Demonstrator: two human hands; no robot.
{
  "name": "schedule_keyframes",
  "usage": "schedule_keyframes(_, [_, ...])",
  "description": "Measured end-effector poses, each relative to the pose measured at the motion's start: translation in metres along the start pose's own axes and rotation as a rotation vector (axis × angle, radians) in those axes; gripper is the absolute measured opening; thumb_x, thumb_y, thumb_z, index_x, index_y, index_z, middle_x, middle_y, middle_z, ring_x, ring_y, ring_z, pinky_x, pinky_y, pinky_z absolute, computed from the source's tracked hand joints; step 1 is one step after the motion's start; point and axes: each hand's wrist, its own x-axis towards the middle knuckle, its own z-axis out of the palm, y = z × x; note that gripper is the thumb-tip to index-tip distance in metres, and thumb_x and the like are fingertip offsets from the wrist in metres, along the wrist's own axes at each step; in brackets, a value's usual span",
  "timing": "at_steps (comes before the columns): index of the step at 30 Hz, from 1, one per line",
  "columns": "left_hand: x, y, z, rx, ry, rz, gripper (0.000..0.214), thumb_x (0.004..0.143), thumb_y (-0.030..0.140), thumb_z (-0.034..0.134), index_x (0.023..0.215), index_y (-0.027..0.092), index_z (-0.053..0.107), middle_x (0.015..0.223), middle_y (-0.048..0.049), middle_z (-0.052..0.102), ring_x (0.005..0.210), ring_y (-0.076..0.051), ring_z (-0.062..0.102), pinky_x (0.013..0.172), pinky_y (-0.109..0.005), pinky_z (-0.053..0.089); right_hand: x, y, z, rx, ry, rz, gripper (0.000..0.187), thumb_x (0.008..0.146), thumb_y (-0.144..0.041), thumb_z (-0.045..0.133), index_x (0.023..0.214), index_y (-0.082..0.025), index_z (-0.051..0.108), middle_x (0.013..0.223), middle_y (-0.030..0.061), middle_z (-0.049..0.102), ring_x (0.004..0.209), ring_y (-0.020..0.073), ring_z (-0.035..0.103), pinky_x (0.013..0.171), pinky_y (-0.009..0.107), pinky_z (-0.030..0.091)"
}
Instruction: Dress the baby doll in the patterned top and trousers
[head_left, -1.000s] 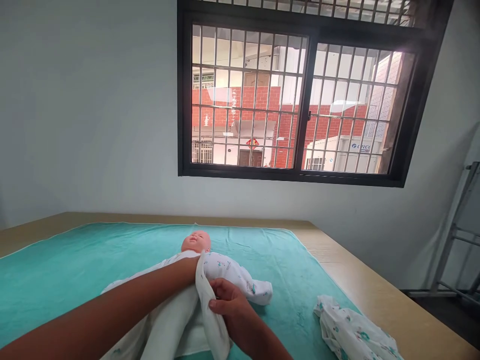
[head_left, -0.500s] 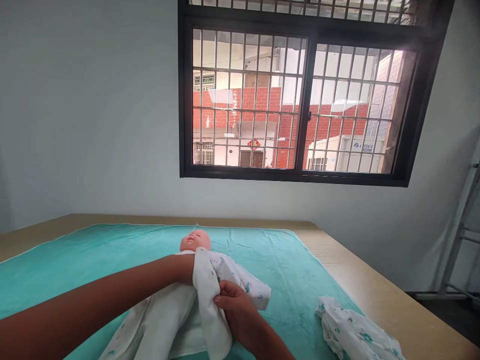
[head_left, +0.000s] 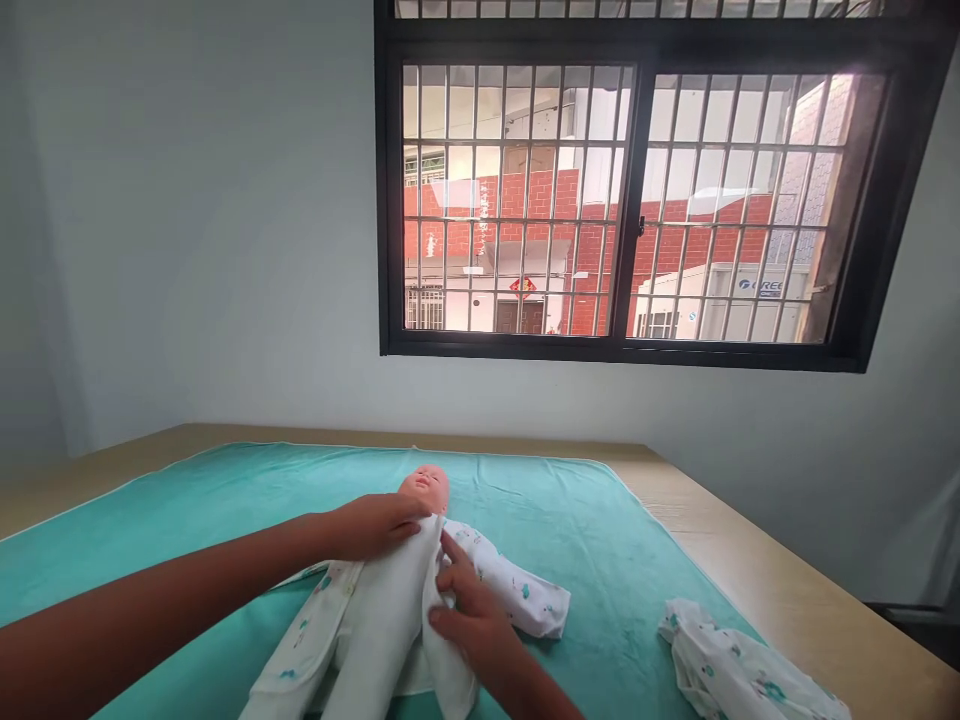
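Note:
A baby doll (head_left: 427,484) lies on its back on a turquoise cloth (head_left: 570,530), head toward the window. It is in a white baby romper (head_left: 382,620) with small green prints on its outer side and sleeve. My left hand (head_left: 379,525) rests across the doll's upper chest, its fingers closed on the romper's edge just below the chin. Right beside it, my right hand (head_left: 472,605) has its index finger along the same edge, with thumb and curled fingers at a white fold. A printed sleeve (head_left: 525,597) stretches out to the right.
A crumpled white printed garment (head_left: 742,660) lies at the lower right, over the cloth's edge. The wooden table top (head_left: 765,570) shows around the cloth. Behind it stand a pale wall (head_left: 225,250) and a barred window (head_left: 622,230).
My left hand has come out from behind the white fabric and now lies on top at the chest. My right hand has moved up along the edge. The view has swung left.

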Motion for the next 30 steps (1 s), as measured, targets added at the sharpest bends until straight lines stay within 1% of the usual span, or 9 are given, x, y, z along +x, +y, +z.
schedule_keyframes(3, [0.004, 0.003, 0.002, -0.156, 0.002, -0.029, 0.037, 0.091, 0.05, 0.042, 0.108, 0.027, 0.065, 0.105, -0.0005, 0.071, 0.087, -0.02, 0.065, 0.077, -0.029, 0.046, -0.008, -0.01, 0.02, -0.298, -0.139, 0.007, 0.026, 0.077, -0.017, 0.064, 0.102, -0.023, 0.068, 0.161, 0.0032, 0.02, 0.149, 0.0241, 0.011, 0.118, 0.041, 0.013])
schedule_keyframes(6, [0.011, 0.008, 0.013, -0.145, 0.045, -0.057, 0.044, 0.078, 0.055, 0.06, 0.11, 0.025, 0.064, 0.102, -0.0038, 0.071, 0.086, -0.024, 0.065, 0.074, -0.032, 0.047, -0.011, -0.021, 0.033, -0.592, -0.29, 0.002, 0.056, 0.076, -0.01, 0.059, 0.13, -0.023, 0.06, 0.162, 0.0041, 0.017, 0.15, 0.0232, 0.003, 0.12, 0.043, 0.009])
schedule_keyframes(8, [0.017, 0.01, 0.023, -0.114, 0.063, -0.039, 0.046, 0.072, 0.042, 0.067, 0.114, 0.024, 0.064, 0.101, -0.0052, 0.071, 0.089, -0.026, 0.065, 0.074, -0.033, 0.047, -0.011, -0.025, 0.035, -0.685, -0.317, 0.028, 0.073, 0.072, -0.007, 0.058, 0.143, -0.021, 0.047, 0.162, 0.0058, 0.017, 0.15, 0.023, 0.005, 0.121, 0.042, 0.009])
schedule_keyframes(11, [0.028, 0.008, 0.036, -0.137, 0.098, -0.052, 0.04, 0.072, 0.022, 0.059, 0.112, 0.025, 0.065, 0.101, -0.0045, 0.072, 0.092, -0.027, 0.065, 0.076, -0.034, 0.046, -0.012, -0.026, 0.034, -0.716, -0.286, 0.025, 0.085, 0.068, -0.006, 0.06, 0.148, -0.017, 0.036, 0.161, 0.0074, 0.019, 0.15, 0.0238, 0.011, 0.122, 0.041, 0.013])
schedule_keyframes(15, [0.044, -0.008, 0.037, -0.187, 0.174, -0.123, 0.031, 0.08, 0.018, 0.046, 0.104, 0.023, 0.065, 0.104, -0.005, 0.071, 0.095, -0.024, 0.064, 0.08, -0.034, 0.046, -0.014, -0.024, 0.036, -0.766, -0.068, -0.056, 0.073, 0.066, -0.009, 0.067, 0.136, -0.016, 0.049, 0.152, 0.0127, 0.037, 0.142, 0.0287, 0.032, 0.117, 0.042, 0.029])
schedule_keyframes(18, [0.051, -0.024, 0.03, -0.226, 0.242, -0.176, 0.028, 0.081, 0.019, 0.044, 0.101, 0.022, 0.063, 0.106, -0.0047, 0.069, 0.1, -0.023, 0.062, 0.085, -0.034, 0.045, -0.014, -0.02, 0.037, -0.86, 0.111, 0.008, 0.041, 0.07, -0.017, 0.071, 0.109, -0.017, 0.061, 0.118, 0.0131, 0.063, 0.11, 0.0308, 0.059, 0.096, 0.044, 0.049])
schedule_keyframes(21, [0.053, -0.035, 0.028, -0.279, 0.26, -0.235, 0.026, 0.082, 0.023, 0.043, 0.101, 0.021, 0.061, 0.098, -0.0042, 0.069, 0.086, -0.021, 0.064, 0.075, -0.031, 0.048, -0.015, -0.012, 0.034, -0.923, 0.088, 0.068, 0.018, 0.077, -0.022, 0.066, 0.094, -0.021, 0.062, 0.088, 0.0059, 0.07, 0.081, 0.027, 0.066, 0.074, 0.04, 0.054])
schedule_keyframes(24, [0.05, -0.04, 0.032, -0.328, 0.243, -0.275, 0.026, 0.079, 0.025, 0.047, 0.1, 0.019, 0.061, 0.092, -0.0033, 0.069, 0.078, -0.019, 0.065, 0.066, -0.029, 0.048, -0.017, -0.003, 0.035, -0.906, 0.036, -0.132, 0.02, 0.077, -0.017, 0.06, 0.097, -0.022, 0.06, 0.089, 0.004, 0.07, 0.08, 0.0226, 0.066, 0.074, 0.033, 0.053])
schedule_keyframes(30, [0.037, -0.035, 0.034, -0.315, 0.248, -0.257, 0.026, 0.075, 0.022, 0.051, 0.097, 0.021, 0.063, 0.094, -0.0022, 0.069, 0.087, -0.02, 0.064, 0.077, -0.031, 0.048, -0.018, 0.013, 0.057, -0.867, -0.043, -0.636, 0.029, 0.081, -0.023, 0.056, 0.11, -0.025, 0.056, 0.102, 0.0008, 0.071, 0.092, 0.0195, 0.064, 0.084, 0.032, 0.049])
